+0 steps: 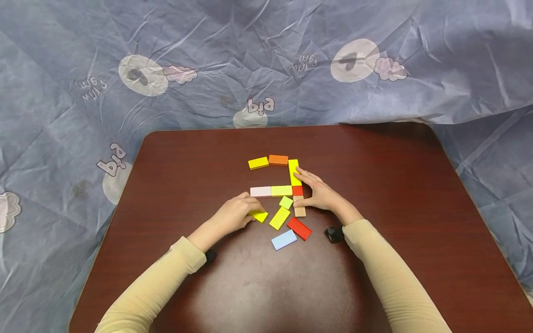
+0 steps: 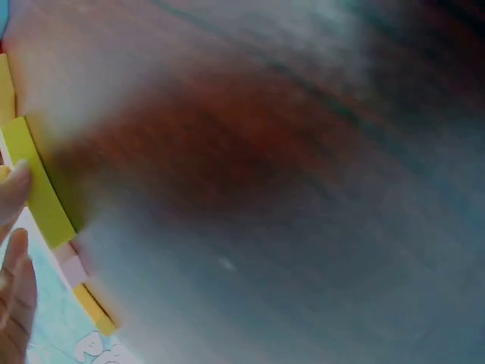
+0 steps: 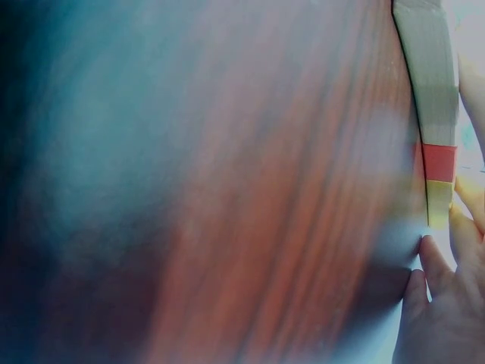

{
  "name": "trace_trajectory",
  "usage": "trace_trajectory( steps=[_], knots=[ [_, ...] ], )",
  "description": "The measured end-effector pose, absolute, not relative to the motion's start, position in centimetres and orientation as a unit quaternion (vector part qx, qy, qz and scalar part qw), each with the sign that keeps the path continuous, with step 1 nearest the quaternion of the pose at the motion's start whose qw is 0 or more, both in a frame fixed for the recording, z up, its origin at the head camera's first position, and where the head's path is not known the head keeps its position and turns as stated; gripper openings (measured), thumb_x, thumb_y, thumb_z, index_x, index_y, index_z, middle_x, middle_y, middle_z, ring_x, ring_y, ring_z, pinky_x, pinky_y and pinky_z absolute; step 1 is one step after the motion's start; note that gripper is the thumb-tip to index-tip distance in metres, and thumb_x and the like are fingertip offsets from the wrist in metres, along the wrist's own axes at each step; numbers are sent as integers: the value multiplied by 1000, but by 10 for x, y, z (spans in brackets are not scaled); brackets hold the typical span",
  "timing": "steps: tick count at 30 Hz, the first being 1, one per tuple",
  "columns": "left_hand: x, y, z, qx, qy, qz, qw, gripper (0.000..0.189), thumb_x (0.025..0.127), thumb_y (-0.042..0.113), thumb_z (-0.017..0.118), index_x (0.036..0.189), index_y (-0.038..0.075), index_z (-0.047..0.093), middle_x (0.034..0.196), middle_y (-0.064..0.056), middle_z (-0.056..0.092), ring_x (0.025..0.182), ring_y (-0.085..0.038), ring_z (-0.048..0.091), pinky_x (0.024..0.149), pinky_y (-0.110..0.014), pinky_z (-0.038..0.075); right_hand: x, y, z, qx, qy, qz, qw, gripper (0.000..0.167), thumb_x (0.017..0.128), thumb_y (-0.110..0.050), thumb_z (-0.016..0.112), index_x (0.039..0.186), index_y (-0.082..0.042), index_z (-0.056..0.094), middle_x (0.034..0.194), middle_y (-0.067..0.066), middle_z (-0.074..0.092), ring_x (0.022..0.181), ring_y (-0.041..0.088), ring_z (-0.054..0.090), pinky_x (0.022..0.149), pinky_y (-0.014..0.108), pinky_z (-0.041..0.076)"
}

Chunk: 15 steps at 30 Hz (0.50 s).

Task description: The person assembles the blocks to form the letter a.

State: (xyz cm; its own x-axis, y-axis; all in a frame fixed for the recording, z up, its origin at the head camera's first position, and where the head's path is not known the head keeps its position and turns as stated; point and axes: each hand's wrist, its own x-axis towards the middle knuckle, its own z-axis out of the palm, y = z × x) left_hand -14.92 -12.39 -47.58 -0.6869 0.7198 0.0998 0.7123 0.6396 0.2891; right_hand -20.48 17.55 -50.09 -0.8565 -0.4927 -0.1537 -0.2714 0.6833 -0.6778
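In the head view my left hand (image 1: 238,213) pinches a yellow block (image 1: 260,216) low over the table. Its thumb lies against that block's side in the left wrist view. Spread along a column of blocks is my right hand (image 1: 322,194), its thumb by a plain wooden block (image 1: 299,211) and its fingertips at a long yellow block (image 1: 293,172). A small red block (image 1: 297,190) sits between these two. Leftward from it run a lime-yellow block (image 1: 281,190) and a pale pink block (image 1: 260,192).
An orange block (image 1: 278,160) and a yellow block (image 1: 258,163) form a row farther back. Between the hands lie a lime cube (image 1: 286,202), a yellow block (image 1: 279,218), a red block (image 1: 299,228) and a light blue block (image 1: 284,240). A patterned cloth (image 1: 258,55) hangs behind the table (image 1: 187,157).
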Motion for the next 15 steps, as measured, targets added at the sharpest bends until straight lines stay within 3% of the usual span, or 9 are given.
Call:
trace_trajectory(
  steps=[9, 15],
  knots=[
    [-156, -134, -483, 428, 892, 138, -34, 26, 87, 2, 72, 104, 20, 77, 106, 7, 73, 99, -12, 64, 83, -26, 55, -204, 176, -501, -213, 902, -338, 161, 98, 76, -37, 85, 155, -12, 31, 167, 2, 13, 152, 32, 12, 118, 58, 21],
    [-156, -140, -486, 477, 868, 109, -81, 27, 82, 7, 78, 106, 18, 76, 108, 5, 73, 101, -12, 66, 82, -25, 55, -204, 176, -500, -216, 900, -342, 164, 98, 76, -36, 85, 155, -12, 31, 167, 3, 13, 152, 32, 13, 118, 57, 20]
  ],
)
